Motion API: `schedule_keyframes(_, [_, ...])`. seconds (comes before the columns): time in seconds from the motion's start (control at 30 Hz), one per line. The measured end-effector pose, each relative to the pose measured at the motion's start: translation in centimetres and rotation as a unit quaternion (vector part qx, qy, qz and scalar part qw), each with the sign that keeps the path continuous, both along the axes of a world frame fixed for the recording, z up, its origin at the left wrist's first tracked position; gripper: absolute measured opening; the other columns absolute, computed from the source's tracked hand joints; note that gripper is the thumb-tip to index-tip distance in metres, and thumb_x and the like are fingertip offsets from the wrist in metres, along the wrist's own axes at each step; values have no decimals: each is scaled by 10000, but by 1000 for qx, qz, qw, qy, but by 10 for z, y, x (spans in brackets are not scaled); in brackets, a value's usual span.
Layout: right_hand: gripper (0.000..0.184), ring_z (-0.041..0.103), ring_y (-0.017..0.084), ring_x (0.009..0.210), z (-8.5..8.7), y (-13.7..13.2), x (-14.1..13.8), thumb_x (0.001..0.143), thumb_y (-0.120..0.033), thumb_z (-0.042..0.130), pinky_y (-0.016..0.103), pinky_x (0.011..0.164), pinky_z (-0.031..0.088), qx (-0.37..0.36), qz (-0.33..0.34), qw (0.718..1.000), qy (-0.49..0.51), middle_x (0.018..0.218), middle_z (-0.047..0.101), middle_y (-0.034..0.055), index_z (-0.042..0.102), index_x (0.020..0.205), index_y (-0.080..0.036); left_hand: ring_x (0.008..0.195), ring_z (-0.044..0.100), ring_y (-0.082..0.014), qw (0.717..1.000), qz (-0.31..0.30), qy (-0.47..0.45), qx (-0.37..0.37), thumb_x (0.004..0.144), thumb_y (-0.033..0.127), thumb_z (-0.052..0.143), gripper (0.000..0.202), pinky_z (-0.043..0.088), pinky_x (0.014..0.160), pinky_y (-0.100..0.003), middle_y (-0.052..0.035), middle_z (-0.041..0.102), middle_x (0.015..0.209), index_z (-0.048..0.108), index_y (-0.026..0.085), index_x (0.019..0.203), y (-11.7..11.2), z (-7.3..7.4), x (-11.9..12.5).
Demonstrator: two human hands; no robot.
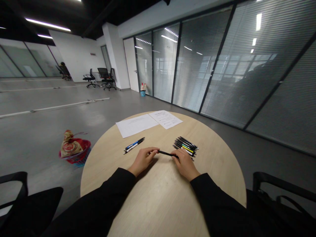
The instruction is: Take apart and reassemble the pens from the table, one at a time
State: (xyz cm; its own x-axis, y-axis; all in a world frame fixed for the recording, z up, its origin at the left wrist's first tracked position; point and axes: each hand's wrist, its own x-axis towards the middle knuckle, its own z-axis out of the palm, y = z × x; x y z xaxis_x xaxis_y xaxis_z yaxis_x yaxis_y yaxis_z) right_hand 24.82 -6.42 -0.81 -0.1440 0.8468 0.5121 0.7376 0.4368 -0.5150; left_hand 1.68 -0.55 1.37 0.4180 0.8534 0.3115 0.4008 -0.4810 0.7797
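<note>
Left hand [143,160] and right hand [184,163] both pinch a pen [165,153]; right's so close it could scatter those other pens [187,142].

One camera — worn on the person's head — looks forward and down from above the six o'clock side of the round table [158,200]. The left hand [144,160] shows near at seven o'clock, the right hand [185,165] near at five, black sleeves [98,204] entering from the bottom. Its wide field reaches far office chairs [106,77] at ten and a glass partition [195,65] from twelve to three.
</note>
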Motion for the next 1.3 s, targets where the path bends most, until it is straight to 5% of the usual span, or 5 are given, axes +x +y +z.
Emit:
schedule_keyframes(0.2, [153,586,254,985,-1,1,6,911,-103,569,422,943,444,3,-25,1000,-2,995,699,85,671,993,-181,1060,625,-231,993,-20,70,94,972,267,428,361,465,976,-371,-115,686,1149,613,172,1267,1,-1,-6])
schedule_keyframes(0.37, [152,589,256,979,-1,2,9,910,-101,568,414,912,458,3,-46,999,2,989,698,84,673,989,-177,1043,571,-244,962,-60,205,171,848,111,468,364,464,937,-373,-120,598,1128,608,180,1177,3,6,-17])
schedule_keyframes(0.57, [159,588,255,973,-1,2,10,909,-101,564,419,912,459,6,-49,999,3,986,698,82,676,984,-185,914,580,-222,946,-96,265,164,874,121,453,307,448,808,-322,-86,601,1000,617,206,1119,3,10,-26])
schedule_keyframes(0.93, [151,584,258,975,-2,2,10,903,-109,570,424,913,457,3,-47,999,4,977,692,77,669,981,-192,846,612,-205,967,-124,188,118,990,326,449,270,452,771,-305,-91,669,930,682,203,931,13,3,-25])
schedule_keyframes(1.3, [146,573,255,978,-1,0,6,925,-123,561,422,915,453,8,-16,1000,-14,982,692,85,677,984,-190,695,551,-195,996,4,90,22,963,477,413,412,398,669,-295,-43,631,727,586,192,721,6,5,-12])
